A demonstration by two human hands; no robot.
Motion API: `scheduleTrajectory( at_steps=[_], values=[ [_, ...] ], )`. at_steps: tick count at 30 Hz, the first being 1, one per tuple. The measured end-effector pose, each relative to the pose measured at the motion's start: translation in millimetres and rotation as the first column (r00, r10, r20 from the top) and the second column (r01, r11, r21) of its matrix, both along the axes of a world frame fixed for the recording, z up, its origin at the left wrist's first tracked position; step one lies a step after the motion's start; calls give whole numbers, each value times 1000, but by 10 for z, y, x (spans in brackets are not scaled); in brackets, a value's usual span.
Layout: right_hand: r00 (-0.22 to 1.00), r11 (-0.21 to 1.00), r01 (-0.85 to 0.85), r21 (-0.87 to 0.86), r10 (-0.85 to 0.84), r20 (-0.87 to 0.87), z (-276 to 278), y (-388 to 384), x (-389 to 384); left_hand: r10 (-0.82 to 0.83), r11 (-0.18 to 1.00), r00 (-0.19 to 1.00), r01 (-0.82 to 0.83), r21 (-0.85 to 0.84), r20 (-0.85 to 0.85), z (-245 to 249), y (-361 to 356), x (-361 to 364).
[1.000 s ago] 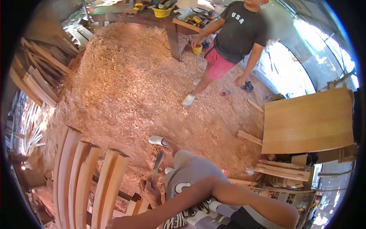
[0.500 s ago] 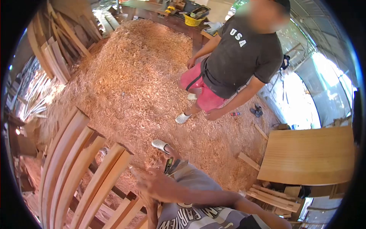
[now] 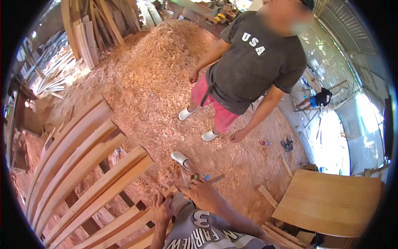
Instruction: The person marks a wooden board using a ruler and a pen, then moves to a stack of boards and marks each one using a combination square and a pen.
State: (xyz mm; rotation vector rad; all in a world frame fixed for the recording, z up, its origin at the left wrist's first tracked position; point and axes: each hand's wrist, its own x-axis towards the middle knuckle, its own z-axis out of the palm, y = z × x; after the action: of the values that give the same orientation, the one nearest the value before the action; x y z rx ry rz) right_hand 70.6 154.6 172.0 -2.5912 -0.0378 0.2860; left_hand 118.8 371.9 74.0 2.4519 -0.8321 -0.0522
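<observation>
A thin, flat, grey-brown strip (image 3: 216, 179) crosses in front of my body. My right hand (image 3: 202, 194) is closed around its middle, and a slim pale piece (image 3: 185, 179) sticks up from those fingers. My left hand (image 3: 162, 208) is bent at the strip's near end, thumb and fingers drawn together there. It overlaps the end of a curved wooden piece (image 3: 132, 216). Just beyond my right hand, a small green-and-black item (image 3: 195, 176) and a blue bit (image 3: 207, 177) show at my waist.
Several curved timbers (image 3: 103, 178) lie side by side at the left. A person (image 3: 257, 62) in a dark shirt stands ahead on wood shavings (image 3: 166, 58). A wooden panel (image 3: 327, 203) sits at the right; another person (image 3: 321, 98) is far back. Sandals (image 3: 287, 144) lie on the floor.
My view has shifted. My right hand, blurred and reaching across the left one before, is now drawn back to the right with the strip. The person's legs have changed stance.
</observation>
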Motion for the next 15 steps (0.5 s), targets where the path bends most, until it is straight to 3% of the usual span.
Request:
scheduleTrajectory(
  at_steps=[7, 9, 15],
  values=[
    [997, 992, -37, -124, 45, 62, -16, 30, 70, -7, 998, 1000, 6, -59, -22, -72, 3, 11],
    [998, 986, -56, -154, 53, -27, 31, 20, 79, -13, 997, 1000, 12, -71, -14, -65, 18, -3],
    [999, 997, -24, -69, 27, 31, 59, 2, 97, -2, 996, 1000, 2, -89, -2, 33, -10, 20]
  ],
)
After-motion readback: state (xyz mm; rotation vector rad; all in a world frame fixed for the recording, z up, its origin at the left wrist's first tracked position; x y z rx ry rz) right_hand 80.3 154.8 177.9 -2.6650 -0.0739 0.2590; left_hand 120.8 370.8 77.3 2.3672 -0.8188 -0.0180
